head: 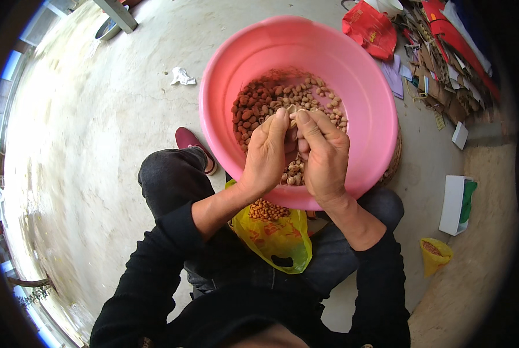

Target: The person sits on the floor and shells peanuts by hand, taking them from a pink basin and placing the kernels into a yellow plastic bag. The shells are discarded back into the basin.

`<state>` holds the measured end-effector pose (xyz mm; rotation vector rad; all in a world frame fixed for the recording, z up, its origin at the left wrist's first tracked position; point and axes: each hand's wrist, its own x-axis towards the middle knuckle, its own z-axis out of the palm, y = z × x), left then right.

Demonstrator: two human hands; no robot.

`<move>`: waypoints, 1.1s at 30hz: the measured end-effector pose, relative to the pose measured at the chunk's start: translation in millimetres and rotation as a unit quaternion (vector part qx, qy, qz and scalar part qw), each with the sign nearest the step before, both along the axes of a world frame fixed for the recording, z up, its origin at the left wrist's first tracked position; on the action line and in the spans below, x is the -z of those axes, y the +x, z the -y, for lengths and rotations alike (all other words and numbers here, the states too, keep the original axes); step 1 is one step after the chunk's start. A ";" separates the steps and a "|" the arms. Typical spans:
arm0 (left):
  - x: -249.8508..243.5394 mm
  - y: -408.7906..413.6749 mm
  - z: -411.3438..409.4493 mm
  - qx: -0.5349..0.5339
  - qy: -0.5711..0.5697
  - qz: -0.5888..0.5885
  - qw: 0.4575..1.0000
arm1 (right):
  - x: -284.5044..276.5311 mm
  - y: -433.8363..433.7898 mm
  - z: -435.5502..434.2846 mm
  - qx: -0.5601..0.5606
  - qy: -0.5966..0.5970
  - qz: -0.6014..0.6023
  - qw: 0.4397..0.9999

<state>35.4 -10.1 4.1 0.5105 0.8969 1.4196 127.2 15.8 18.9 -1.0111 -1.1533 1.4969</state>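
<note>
A large pink plastic basin (368,143) stands before me, with many unshelled peanuts (246,115) over its bottom. Above them my left hand (266,152) and my right hand (327,152) meet, fingertips close together. Between the thumbs and fingers they pinch a pale peanut shell (292,114); the curled fingers hide part of it. More shells or peanuts (293,172) lie beneath the hands. Below the basin's near rim, a yellow-green plastic bag (281,243) rests between my legs, open at the top, with shelled peanut kernels (268,210) in it.
Flattened cardboard (442,85) and a red bag (369,30) lie at the upper right. A white box (452,204) and a yellow bag of kernels (434,255) stand at the right. Crumpled white paper (182,76) lies on the concrete floor at the left.
</note>
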 end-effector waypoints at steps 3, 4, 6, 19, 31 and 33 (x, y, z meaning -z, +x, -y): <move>-3.4 -7.1 -3.1 0.036 -0.061 0.043 0.997 | 3.4 1.8 -2.8 -0.015 -0.068 -0.084 0.994; -3.5 -9.3 -2.9 0.050 -0.063 0.054 0.995 | 3.1 2.9 -2.9 -0.015 -0.069 -0.083 0.994; -3.1 -10.6 -3.0 0.057 -0.076 0.060 0.994 | 1.5 5.4 -3.2 -0.017 -0.084 -0.076 0.993; 14.7 -26.3 -0.4 0.162 -0.123 0.205 0.957 | -1.9 18.9 -6.5 -0.118 0.360 0.269 0.886; 7.1 -21.1 12.8 0.336 -0.030 0.104 0.935 | 52.1 -27.9 -109.7 -0.281 0.078 0.417 0.861; 5.9 -21.4 12.0 0.329 -0.027 0.100 0.939 | 97.2 -28.2 -119.7 -0.283 0.266 0.463 0.797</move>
